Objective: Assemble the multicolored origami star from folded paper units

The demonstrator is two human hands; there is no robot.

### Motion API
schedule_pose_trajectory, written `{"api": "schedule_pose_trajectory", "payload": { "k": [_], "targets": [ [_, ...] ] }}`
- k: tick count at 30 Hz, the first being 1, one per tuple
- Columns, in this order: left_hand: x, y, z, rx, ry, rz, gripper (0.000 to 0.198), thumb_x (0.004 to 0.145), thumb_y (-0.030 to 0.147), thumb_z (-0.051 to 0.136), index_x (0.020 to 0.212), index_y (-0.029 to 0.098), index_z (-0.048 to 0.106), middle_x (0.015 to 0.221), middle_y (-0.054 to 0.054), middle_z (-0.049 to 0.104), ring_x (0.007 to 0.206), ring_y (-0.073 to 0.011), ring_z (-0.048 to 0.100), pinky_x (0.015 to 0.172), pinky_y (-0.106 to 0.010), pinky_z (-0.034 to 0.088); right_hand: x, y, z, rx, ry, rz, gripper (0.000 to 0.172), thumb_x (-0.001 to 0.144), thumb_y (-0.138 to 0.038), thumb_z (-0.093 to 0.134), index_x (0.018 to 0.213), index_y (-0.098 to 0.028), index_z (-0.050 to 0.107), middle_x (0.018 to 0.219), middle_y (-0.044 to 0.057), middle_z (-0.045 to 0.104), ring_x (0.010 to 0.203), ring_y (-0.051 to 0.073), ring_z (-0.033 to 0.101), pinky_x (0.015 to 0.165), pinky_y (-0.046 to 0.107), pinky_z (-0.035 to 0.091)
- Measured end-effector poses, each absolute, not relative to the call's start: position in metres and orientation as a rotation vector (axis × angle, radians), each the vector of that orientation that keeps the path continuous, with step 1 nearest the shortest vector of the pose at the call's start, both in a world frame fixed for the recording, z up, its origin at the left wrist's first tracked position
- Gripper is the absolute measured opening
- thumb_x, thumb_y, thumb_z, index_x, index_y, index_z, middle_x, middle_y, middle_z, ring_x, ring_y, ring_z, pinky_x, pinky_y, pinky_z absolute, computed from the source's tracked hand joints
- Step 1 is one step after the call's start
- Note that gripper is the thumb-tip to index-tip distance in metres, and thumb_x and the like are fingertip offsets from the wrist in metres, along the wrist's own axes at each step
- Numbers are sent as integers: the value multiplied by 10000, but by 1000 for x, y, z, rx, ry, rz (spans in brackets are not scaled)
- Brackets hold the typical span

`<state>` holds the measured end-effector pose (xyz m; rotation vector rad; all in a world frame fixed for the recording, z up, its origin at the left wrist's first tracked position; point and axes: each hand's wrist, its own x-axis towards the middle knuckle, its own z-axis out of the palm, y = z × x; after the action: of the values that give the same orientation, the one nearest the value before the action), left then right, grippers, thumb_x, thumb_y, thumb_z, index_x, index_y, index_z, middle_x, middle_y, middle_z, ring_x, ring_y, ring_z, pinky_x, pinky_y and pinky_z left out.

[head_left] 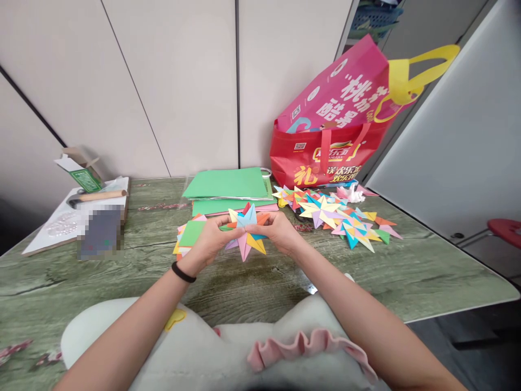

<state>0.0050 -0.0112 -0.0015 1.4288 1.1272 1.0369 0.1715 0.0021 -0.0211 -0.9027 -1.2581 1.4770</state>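
Note:
Both hands hold one many-coloured origami star [246, 218] up over the table, its folded points fanning out in blue, red, orange, yellow and pink. My left hand [210, 237] pinches its left side, thumb in front. On the opposite side my right hand [280, 231] grips it the same way, the two thumbs nearly meeting at the middle. Behind my left hand lie square coloured sheets with a green one [192, 234] on top. To the right of my right hand is a pile of finished paper stars [321, 210]. The fingers behind the star are partly hidden.
A stack of green paper [228, 183] lies at the back of the wood-patterned table [142, 293]. A red gift bag [317, 155] stands behind the stars. At left are a white board [49, 222], a small open box [83, 172] and a wooden-handled tool [103, 195]. A plush cushion [211, 353] is near me.

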Motion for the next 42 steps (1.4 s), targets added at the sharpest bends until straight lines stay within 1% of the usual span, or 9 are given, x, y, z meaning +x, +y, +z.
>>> {"api": "schedule_pose_trajectory", "payload": {
  "k": [4,9,13,19,25,29,36,39,42],
  "targets": [
    [6,-14,1,1353,1110,1003,467,529,312,800,954,156,686,785,-45,720,640,-156,617,625,-277,475,171,3,-20,-938,-1200,1428,362,403,-366,848,672,-177,697,715,27,715,665,173,641,672,314,496],
    [8,-14,2,1279,1068,975,434,516,348,810,876,131,705,768,-67,721,655,-182,645,641,-320,527,169,1,-18,-935,-1204,1357,362,407,-354,850,683,-178,696,687,19,709,641,166,627,658,308,492],
    [7,-15,4,1322,1085,1036,474,490,352,822,884,121,697,777,-61,714,618,-169,635,607,-312,532,168,-1,-15,-925,-1196,1330,334,406,-334,853,656,-181,693,644,1,694,585,144,598,622,295,486],
    [7,-16,6,1395,1050,1063,446,490,388,814,820,112,695,753,-50,692,615,-166,621,595,-325,552,168,0,-15,-925,-1218,1298,371,422,-364,845,711,-183,701,690,19,709,641,177,627,635,317,494],
    [6,-14,4,1379,1060,1083,462,496,371,814,868,120,707,800,-56,706,600,-160,621,568,-305,543,168,0,-17,-922,-1235,1316,392,439,-367,840,759,-188,701,767,22,722,701,177,641,708,319,505],
    [6,-14,5,1394,1098,1079,481,488,377,816,882,124,707,780,-55,710,604,-167,623,560,-300,532,169,0,-19,-898,-1302,1359,361,474,-373,828,759,-192,700,820,24,724,760,182,651,756,324,503],
    [5,-14,4,1403,1120,1041,480,482,342,820,888,117,697,758,-49,708,577,-149,603,535,-263,489,170,2,-23,-908,-1341,1395,314,495,-367,815,724,-176,714,764,29,723,684,177,639,714,334,503],
    [6,-13,2,1357,1089,1023,484,519,347,802,929,118,687,711,-51,699,574,-148,596,562,-279,499,170,1,-21,-900,-1307,1390,278,496,-348,815,689,-182,705,749,20,716,682,171,635,710,322,497],
    [7,-13,0,1324,1054,1011,445,545,379,788,898,128,688,712,-51,692,612,-152,604,589,-285,506,169,1,-20,-893,-1237,1371,283,476,-346,823,668,-186,690,734,13,709,696,175,637,720,323,495]
  ]
}}
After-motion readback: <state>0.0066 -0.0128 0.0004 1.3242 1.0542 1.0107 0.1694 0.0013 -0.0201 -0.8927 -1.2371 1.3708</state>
